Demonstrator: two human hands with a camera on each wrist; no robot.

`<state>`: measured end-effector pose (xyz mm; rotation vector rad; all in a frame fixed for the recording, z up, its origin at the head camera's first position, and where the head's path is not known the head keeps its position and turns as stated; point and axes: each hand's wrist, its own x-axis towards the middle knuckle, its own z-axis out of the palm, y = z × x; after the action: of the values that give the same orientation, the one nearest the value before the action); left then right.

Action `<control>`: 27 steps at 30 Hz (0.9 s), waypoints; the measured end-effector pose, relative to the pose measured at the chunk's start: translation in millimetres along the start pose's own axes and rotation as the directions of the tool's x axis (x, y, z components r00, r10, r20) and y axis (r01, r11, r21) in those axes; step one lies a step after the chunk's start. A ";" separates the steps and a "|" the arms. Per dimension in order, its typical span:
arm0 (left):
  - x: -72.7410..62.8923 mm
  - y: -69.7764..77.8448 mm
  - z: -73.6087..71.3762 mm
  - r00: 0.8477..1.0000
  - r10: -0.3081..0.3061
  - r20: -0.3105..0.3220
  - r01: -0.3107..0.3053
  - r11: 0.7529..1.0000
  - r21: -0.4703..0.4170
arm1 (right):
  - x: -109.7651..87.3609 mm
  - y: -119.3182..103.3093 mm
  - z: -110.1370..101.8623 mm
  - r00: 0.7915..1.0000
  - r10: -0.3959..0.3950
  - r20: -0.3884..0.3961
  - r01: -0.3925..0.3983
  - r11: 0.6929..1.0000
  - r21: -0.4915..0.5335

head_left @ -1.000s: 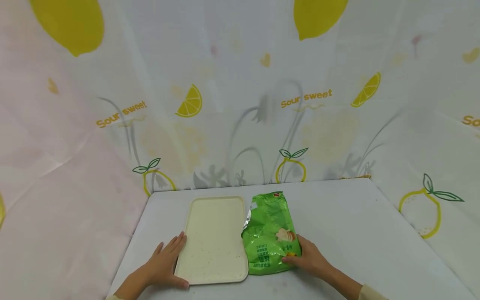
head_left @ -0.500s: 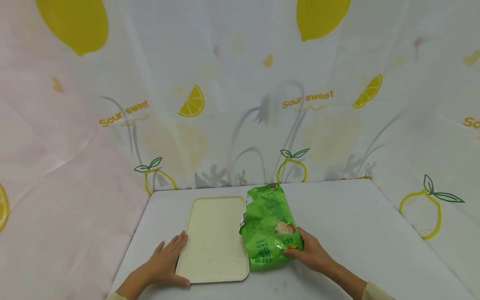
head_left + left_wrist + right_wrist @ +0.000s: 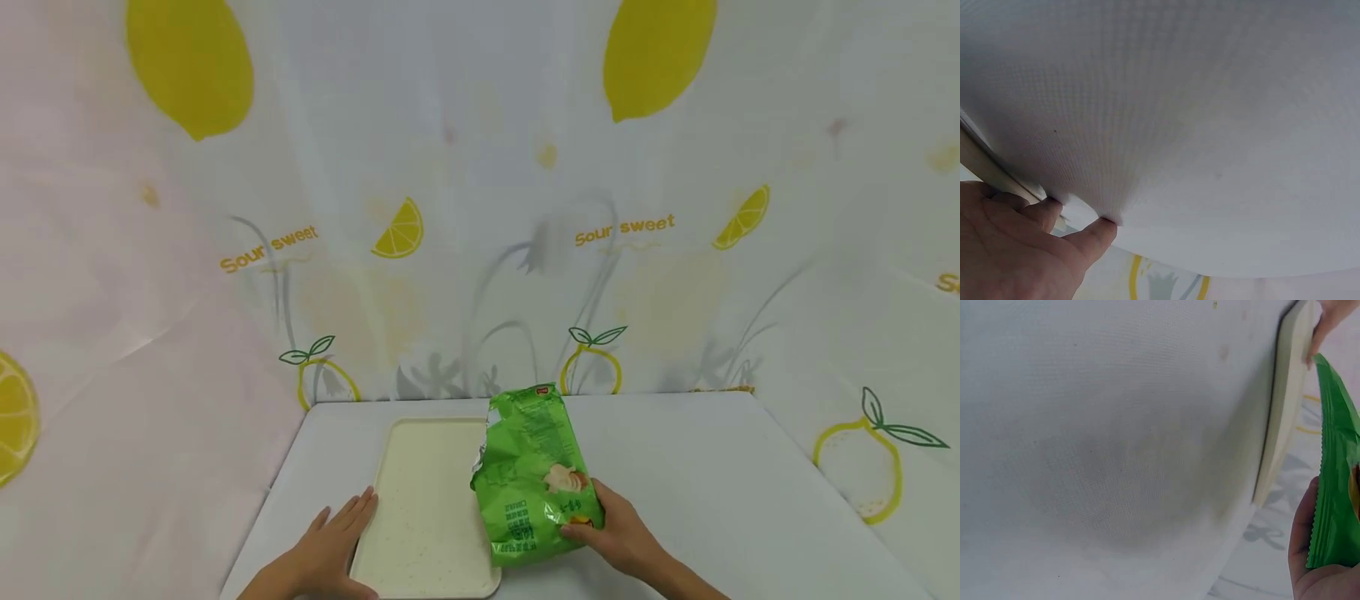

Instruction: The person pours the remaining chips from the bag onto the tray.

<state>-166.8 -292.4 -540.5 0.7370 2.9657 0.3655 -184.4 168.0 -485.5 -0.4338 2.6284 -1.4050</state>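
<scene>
My right hand [image 3: 621, 533] grips a green snack bag [image 3: 525, 475] by its lower right side, thumb on the front and fingers behind. The bag has a torn, silvery opening on its left side, which faces the cream tray [image 3: 423, 517]. In the head view the bag overlaps the tray's right edge; in the right wrist view its crimped end [image 3: 1329, 469] stands raised off the table. My left hand [image 3: 324, 554] rests at the tray's left edge with its fingers extended; fingertips [image 3: 1100, 234] touch the white tabletop in the left wrist view.
Small crumbs or specks dot the tray's surface. The white table [image 3: 690, 492] extends to the right of the bag. A lemon-print cloth [image 3: 480, 250] hangs behind the table and along both sides.
The bag has come up off the table and shifted left, so it now covers part of the tray's right edge. The left hand keeps its place on the tray. The head view has tilted upward.
</scene>
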 end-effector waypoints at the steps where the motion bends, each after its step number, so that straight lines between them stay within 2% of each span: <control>1: -0.9 0.7 0.6 1.000 0.006 0.006 -0.006 1.000 0.001 | -2.6 0.7 1.7 1.000 0.003 0.004 -0.003 1.000 0.007; 5: 0.7 2.7 -2.6 1.000 -0.001 0.005 0.001 1.000 -0.003 | -3.0 1.5 4.9 1.000 -0.025 -0.017 0.026 1.000 0.016; 10: -0.1 3.7 -9.4 0.999 -0.029 0.038 0.030 0.999 -0.013 | 3.7 -1.1 6.8 0.999 -0.045 0.005 0.045 0.999 0.013; 14: 1.8 4.3 -11.8 0.998 -0.043 0.035 0.044 0.999 -0.016 | 9.5 -5.0 10.1 0.998 -0.058 0.005 0.058 0.998 0.017; 16: 1.2 5.0 -11.8 0.998 -0.050 0.033 0.051 0.998 -0.021 | 11.1 -6.7 13.1 0.998 -0.056 0.019 0.055 0.998 0.024; 22: -7.3 8.4 -7.4 0.996 -0.043 0.072 0.045 0.998 -0.037 | 5.8 -9.7 18.2 0.990 -0.060 0.125 0.055 0.997 0.049; 27: -5.9 6.7 -4.3 0.999 -0.034 0.040 0.035 0.999 -0.012 | 8.5 -15.6 15.1 0.990 -0.089 0.109 0.084 0.995 0.052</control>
<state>-159.0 -290.4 -534.6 0.6826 2.9317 0.3628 -185.8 145.2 -480.8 -0.6093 2.5105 -1.4212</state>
